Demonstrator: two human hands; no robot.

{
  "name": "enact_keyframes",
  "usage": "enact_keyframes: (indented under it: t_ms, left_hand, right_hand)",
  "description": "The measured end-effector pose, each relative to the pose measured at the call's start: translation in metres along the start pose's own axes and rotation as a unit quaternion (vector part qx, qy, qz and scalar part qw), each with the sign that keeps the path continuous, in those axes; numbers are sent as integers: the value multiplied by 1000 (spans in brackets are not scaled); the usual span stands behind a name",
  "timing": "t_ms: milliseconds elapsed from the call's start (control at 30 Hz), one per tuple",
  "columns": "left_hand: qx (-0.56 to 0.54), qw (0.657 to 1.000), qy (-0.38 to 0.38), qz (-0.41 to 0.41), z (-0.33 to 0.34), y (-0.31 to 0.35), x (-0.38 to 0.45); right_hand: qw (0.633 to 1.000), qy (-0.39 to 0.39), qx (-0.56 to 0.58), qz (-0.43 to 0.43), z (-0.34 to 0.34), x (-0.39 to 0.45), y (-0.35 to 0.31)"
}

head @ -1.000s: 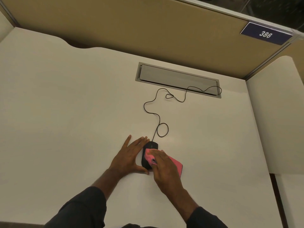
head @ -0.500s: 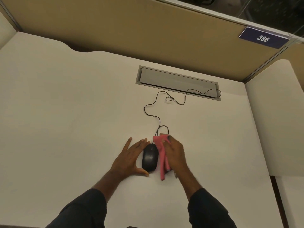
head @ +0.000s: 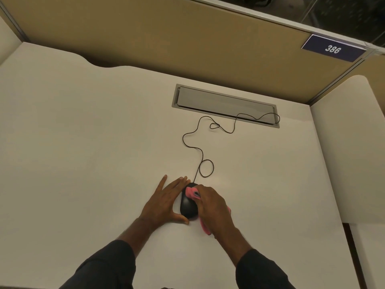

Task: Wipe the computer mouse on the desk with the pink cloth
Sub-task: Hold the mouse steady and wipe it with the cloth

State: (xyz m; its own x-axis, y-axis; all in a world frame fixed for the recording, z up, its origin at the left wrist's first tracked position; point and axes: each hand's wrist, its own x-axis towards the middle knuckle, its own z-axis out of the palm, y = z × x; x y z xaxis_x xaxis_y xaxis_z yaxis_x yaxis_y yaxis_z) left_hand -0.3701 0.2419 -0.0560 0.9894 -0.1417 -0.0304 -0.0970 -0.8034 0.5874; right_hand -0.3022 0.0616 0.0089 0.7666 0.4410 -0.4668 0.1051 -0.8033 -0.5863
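A black wired computer mouse (head: 187, 206) lies on the white desk (head: 83, 153) near the front middle. My left hand (head: 164, 203) lies flat against the mouse's left side, fingers along it and thumb curled behind its rear end. My right hand (head: 212, 207) presses the pink cloth (head: 192, 192) onto the mouse's front and right side. The cloth's other end sticks out under my wrist. Most of the cloth is hidden beneath my hand.
The mouse's thin black cable (head: 201, 155) loops across the desk to a grey cable hatch (head: 225, 105) at the back. A tan partition (head: 187, 38) with a blue "386" sign (head: 333, 50) stands behind. A white side panel (head: 345, 153) rises on the right.
My right hand has moved with the cloth from the mouse's right side back onto its front top. My left hand has stayed against the mouse's left side.
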Motion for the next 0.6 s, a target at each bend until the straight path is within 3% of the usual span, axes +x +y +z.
enact_keyframes:
  t_ms: [67, 167, 400, 600]
  left_hand:
    - [-1, 1000, 0, 3, 0, 0, 0]
    - [1, 1000, 4, 6, -1, 0, 0]
    - [17, 1000, -13, -5, -2, -1, 1]
    - [14, 1000, -9, -13, -3, 1, 0]
  right_hand:
    - [1000, 4, 20, 7, 1, -1, 1]
    - [995, 81, 57, -10, -14, 3, -1]
    - [947, 189, 249, 72, -45, 19, 8]
    - [977, 167, 130, -14, -37, 32, -11]
